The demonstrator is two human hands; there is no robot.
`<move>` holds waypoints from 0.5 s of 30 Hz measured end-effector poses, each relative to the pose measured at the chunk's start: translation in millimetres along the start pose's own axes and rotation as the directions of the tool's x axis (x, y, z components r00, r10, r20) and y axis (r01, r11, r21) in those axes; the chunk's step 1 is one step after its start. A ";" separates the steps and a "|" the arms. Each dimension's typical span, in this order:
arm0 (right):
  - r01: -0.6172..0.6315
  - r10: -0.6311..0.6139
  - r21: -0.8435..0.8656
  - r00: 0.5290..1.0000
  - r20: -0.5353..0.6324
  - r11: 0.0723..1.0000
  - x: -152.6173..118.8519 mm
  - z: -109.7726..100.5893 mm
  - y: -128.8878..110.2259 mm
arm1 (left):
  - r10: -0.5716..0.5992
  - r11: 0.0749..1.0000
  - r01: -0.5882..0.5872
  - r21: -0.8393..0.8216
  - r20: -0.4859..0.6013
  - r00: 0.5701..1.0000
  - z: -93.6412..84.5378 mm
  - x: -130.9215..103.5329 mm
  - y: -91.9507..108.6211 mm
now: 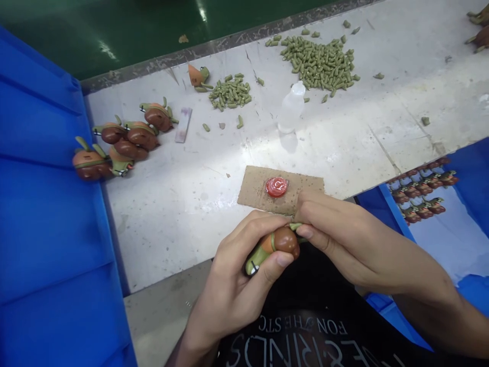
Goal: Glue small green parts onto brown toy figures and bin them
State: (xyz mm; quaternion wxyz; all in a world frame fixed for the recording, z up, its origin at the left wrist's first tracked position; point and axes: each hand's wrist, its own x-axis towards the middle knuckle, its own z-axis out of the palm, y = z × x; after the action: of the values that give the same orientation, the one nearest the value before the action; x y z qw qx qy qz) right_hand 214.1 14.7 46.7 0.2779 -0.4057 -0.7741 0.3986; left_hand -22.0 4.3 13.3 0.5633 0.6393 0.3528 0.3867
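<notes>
A small turtle figure point(284, 239) with a brown shell, orange body and green head lies in my left hand point(240, 275), fingers wrapped round it. Its head points down and to the left. My right hand point(340, 234) is closed in a pinch on a small green leg piece point(295, 226) at the figure's rear end. Just beyond my hands, a piece of cardboard point(254, 188) lies on the table with a red cap point(276, 187) on it; the cap looks wet and glossy inside.
Several turtle figures point(143, 135) stand at the left beside a blue crate point(49, 204). Small green pieces lie in a smaller pile point(230, 93) and a larger pile point(321, 63). A translucent bottle point(292, 108) stands between. At right, a blue bin point(397, 204) holds rows of figures.
</notes>
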 end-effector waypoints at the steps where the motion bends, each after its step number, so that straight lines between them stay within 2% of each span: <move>1: -0.001 0.001 0.000 1.000 0.000 1.000 0.2 0.7 -0.3 | 0.003 1.000 -0.003 0.010 0.000 1.000 0.0 -0.8 0.1; 6: 0.017 -0.017 -0.021 1.000 -0.008 1.000 2.1 1.9 -0.1 | 0.022 0.998 -0.021 0.054 -0.012 1.000 -0.3 -3.0 0.1; 9: 0.034 -0.035 -0.014 0.999 -0.031 0.999 3.7 1.7 0.2 | 0.001 1.000 -0.001 0.014 -0.031 1.000 2.3 -3.0 1.1; 12: 0.010 -0.003 0.079 0.996 -0.085 0.997 5.2 1.0 -1.8 | -0.125 0.979 0.108 -0.171 -0.097 0.987 7.8 -0.9 1.4; 15: -0.073 0.126 0.227 0.965 -0.228 0.971 5.6 0.1 -3.5 | -0.230 0.862 0.139 -0.487 -0.132 0.964 11.4 4.5 -0.6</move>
State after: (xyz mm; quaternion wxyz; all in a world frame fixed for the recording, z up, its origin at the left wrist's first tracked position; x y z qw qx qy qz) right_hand 209.7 18.2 50.3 0.3918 -0.4570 -0.6652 0.4418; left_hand -9.9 3.3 12.3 0.7016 0.4063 0.3584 0.4629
